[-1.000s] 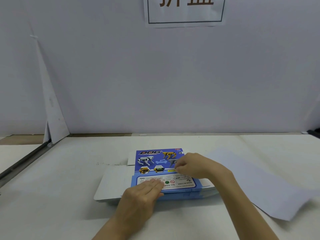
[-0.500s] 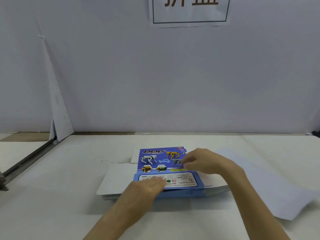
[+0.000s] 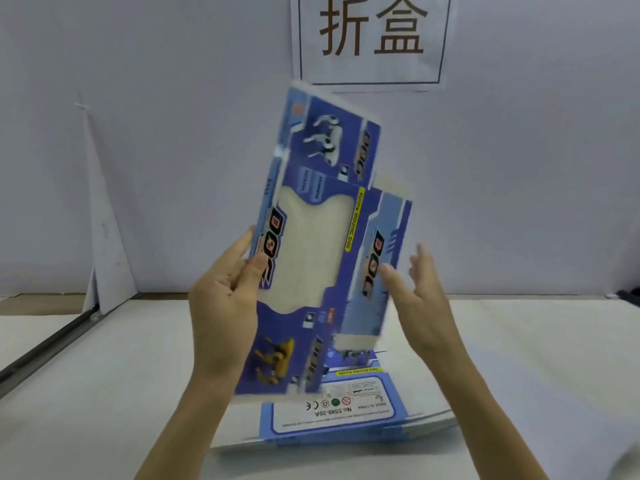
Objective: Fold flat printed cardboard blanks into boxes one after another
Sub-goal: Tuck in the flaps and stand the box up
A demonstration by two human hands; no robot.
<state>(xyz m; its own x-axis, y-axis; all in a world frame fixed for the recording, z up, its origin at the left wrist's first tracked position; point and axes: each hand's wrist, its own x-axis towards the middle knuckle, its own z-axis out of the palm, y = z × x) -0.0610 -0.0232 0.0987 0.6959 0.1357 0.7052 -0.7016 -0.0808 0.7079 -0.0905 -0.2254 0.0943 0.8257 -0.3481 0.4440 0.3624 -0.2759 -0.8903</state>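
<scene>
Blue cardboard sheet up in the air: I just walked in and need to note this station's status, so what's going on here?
A person is folding boxes. The left hand grips a blue cardboard blank by its left edge and holds it upright above the table, not yet folded. The right hand is open at the blank's right side, too blurred to tell whether it touches. A stack of more blanks lies flat on the table below.
</scene>
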